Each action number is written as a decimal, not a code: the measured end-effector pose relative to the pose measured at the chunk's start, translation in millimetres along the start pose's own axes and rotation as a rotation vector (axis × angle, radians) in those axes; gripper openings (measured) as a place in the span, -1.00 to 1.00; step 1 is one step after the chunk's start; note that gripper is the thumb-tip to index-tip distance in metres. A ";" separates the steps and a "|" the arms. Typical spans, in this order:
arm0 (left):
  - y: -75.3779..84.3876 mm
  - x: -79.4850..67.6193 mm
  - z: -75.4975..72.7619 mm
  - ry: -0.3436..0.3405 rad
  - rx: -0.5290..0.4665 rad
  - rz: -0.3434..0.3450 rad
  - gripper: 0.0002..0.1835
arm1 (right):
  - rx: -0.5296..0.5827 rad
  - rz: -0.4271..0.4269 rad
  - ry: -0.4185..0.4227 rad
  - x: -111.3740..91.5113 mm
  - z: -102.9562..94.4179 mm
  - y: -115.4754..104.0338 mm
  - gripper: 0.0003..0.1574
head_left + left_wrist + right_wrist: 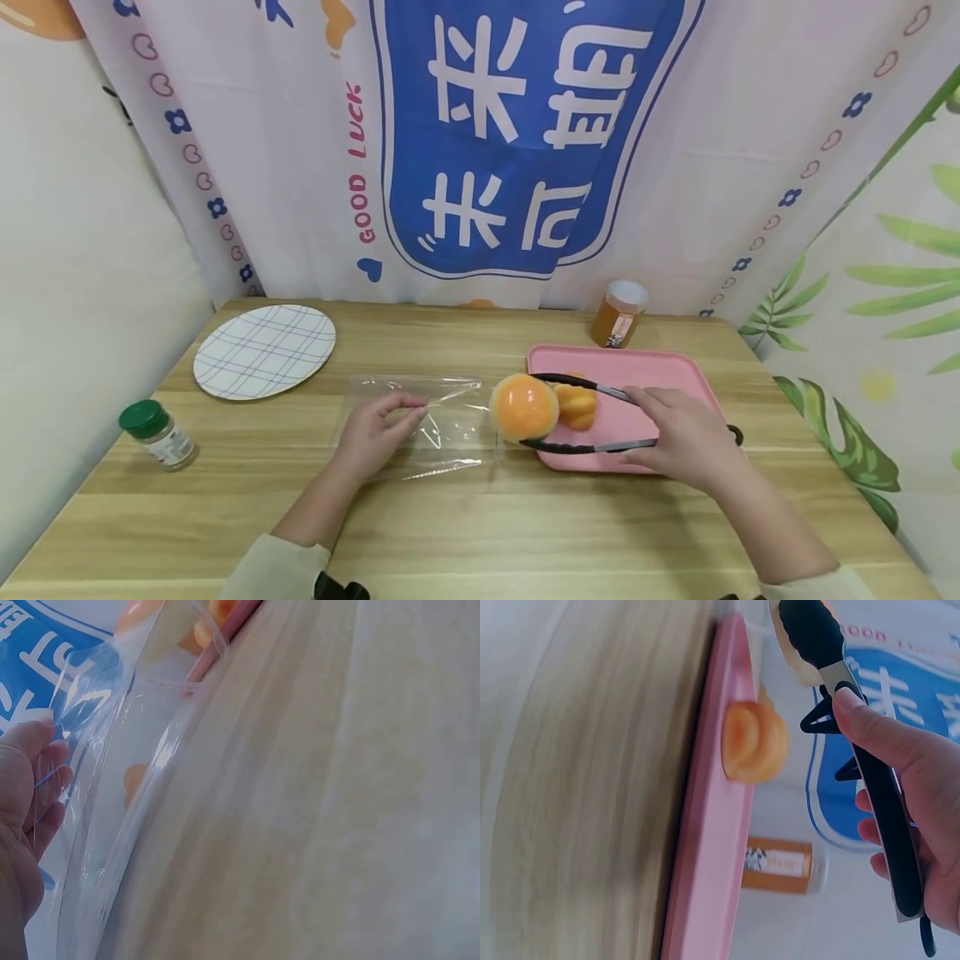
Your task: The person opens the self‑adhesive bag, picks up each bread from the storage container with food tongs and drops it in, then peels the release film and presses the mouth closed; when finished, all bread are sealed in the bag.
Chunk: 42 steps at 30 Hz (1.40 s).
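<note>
My left hand (382, 433) pinches the edge of a clear plastic bag (453, 429) between thumb and fingers; in the left wrist view the film (112, 772) stands up from the table. In my right hand (690, 437) is a pair of tongs (570, 448) with black tips and metal arms. A round bun (525, 407), orange on top and pale round the side, sits gripped between the tips. It hangs right at the bag's right end, over the left edge of a pink tray (645, 367). A twisted bread roll (754, 742) lies on that tray, partly hidden behind the bun in the head view.
A jar with orange-brown contents (621, 312) stands behind the tray. At the back left lies a round plate with a checked pattern (265, 352). A green-capped seasoning bottle (159, 435) is near the table's left edge. A printed curtain (285, 167) hangs along the back.
</note>
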<state>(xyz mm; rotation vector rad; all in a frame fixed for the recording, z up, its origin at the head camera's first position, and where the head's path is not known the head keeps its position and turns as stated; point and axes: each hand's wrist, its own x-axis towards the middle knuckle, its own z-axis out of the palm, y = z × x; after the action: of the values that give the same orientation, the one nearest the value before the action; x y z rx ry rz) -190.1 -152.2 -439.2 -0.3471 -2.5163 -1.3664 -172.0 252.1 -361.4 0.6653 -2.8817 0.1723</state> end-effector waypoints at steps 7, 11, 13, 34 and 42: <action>0.3 -1.1 1.1 0.011 0.008 0.030 -0.88 | -0.068 -0.080 0.025 11.8 7.9 -14.6 0.08; 1.2 -1.9 1.3 0.019 0.012 0.038 -0.89 | -0.056 -0.081 -0.010 16.3 9.5 -17.8 0.07; 1.5 -2.2 1.5 0.019 0.013 0.033 -0.89 | -0.038 -0.073 -0.045 18.2 9.7 -18.6 0.05; 7.1 -8.1 6.8 -0.027 -0.029 0.007 -0.88 | 0.184 -0.013 -0.234 45.0 32.3 -33.6 -0.02; 9.1 -8.3 8.1 -0.024 -0.048 0.041 -0.90 | 0.208 0.004 -0.263 55.6 39.8 -49.4 -0.06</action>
<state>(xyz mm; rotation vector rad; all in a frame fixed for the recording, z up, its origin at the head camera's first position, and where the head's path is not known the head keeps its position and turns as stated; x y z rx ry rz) -180.2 -141.2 -439.1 -0.4252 -2.4844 -1.4173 -205.1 178.4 -385.6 0.7700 -3.1457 0.4194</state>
